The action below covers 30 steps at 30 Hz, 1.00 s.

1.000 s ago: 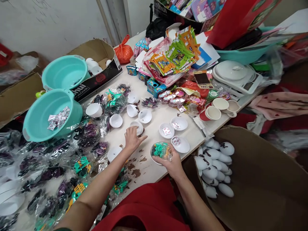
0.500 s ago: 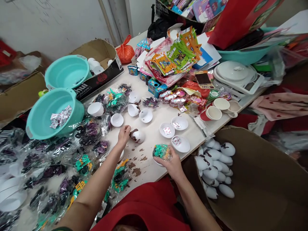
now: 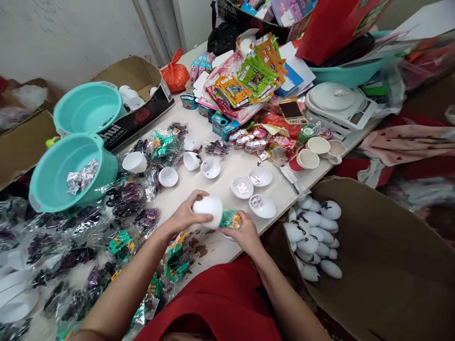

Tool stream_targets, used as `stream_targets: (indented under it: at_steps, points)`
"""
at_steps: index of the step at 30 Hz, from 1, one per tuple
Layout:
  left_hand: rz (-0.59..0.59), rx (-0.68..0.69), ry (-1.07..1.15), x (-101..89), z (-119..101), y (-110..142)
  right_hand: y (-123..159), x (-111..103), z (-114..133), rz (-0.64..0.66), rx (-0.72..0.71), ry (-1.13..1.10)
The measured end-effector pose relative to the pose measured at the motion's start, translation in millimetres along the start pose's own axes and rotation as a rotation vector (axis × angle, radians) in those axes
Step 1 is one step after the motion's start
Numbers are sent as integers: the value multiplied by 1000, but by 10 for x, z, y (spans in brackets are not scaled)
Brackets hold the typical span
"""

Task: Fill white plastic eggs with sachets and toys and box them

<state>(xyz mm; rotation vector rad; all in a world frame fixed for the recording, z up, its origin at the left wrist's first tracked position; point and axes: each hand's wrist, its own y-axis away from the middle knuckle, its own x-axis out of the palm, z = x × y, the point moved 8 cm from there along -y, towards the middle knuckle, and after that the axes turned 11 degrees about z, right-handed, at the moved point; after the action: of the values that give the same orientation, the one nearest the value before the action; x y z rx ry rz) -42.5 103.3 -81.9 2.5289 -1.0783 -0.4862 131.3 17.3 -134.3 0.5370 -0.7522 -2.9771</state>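
Observation:
My left hand (image 3: 190, 212) is closed round a white plastic egg half (image 3: 209, 211), lying on its side in the grip. Right beside it, my right hand (image 3: 245, 232) pinches a clear bag of green and orange toy parts (image 3: 231, 219), which meets the egg half's right end. Under the right hand the edge of another white shell shows, mostly hidden. Just beyond are three white egg halves (image 3: 262, 207), each with a small printed packet inside. Several more shells, including an upright one (image 3: 210, 167), stand farther back on the table.
Bagged toy parts (image 3: 128, 199) cover the table's left side. Two turquoise basins (image 3: 39, 189) stand behind them, one holding small packets. At right, a cardboard box (image 3: 373, 265) holds several white eggs (image 3: 313, 237). Paper cups (image 3: 307, 159) and a white scale (image 3: 337, 104) stand at back right.
My left hand has picked up a brown-marked egg half from the table and brought it right, against the bag. My right hand has kept its hold on the bag, lifting it slightly.

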Motion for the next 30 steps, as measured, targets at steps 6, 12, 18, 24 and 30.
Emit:
stream_targets:
  at_steps: [6,12,18,24,30]
  points:
    - [131,17,-272,348,-135,51,-2,250,179,171,-83,142]
    - [70,-30,-73,203,-77,37,100,178,304,436,-133,-227]
    - [31,-6,101,209,-152,169,172,211,226,560,-14,-814]
    - [68,214,-186,267,-381,277,310,408,130,720,124,-1016]
    - [220,275,-239,433,-442,406,276,185,280,521,-47,-837]
